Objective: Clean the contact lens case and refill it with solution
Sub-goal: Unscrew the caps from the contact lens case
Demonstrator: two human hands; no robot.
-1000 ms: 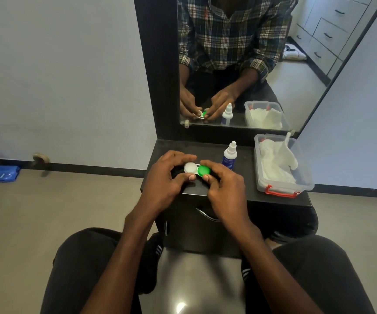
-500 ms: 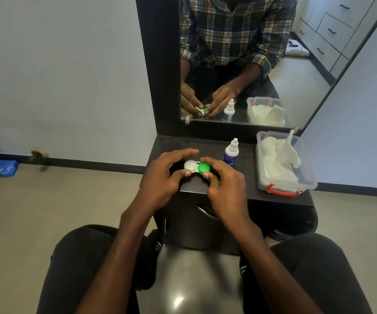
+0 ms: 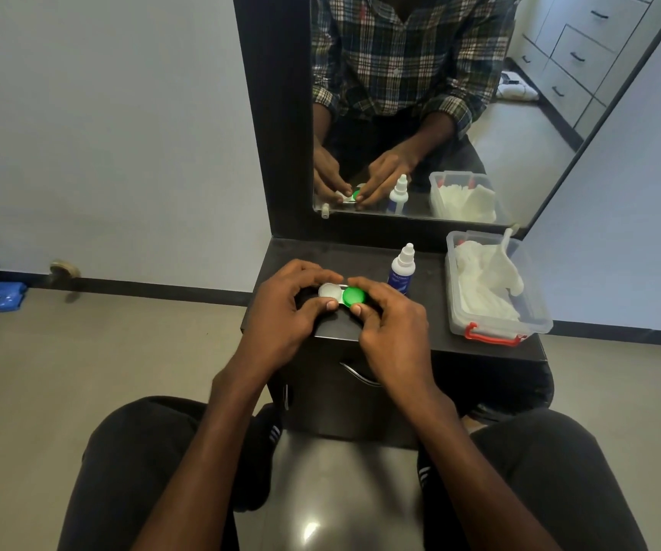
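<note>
Case (image 3: 341,295) held over the bench (image 3: 420,332). Left hand (image 3: 281,308) fingers curled round its white cap; right hand (image 3: 392,332) fingers pinching its green cap. Bottle (image 3: 401,271) just right; tub (image 3: 496,288) beyond.

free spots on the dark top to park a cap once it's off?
Bare top left of and behind the left hand, up to the mirror. A narrower strip lies between bottle and tub; the front edge right of the right hand is also bare. Crowded at the case, under both hands' grip.
</note>
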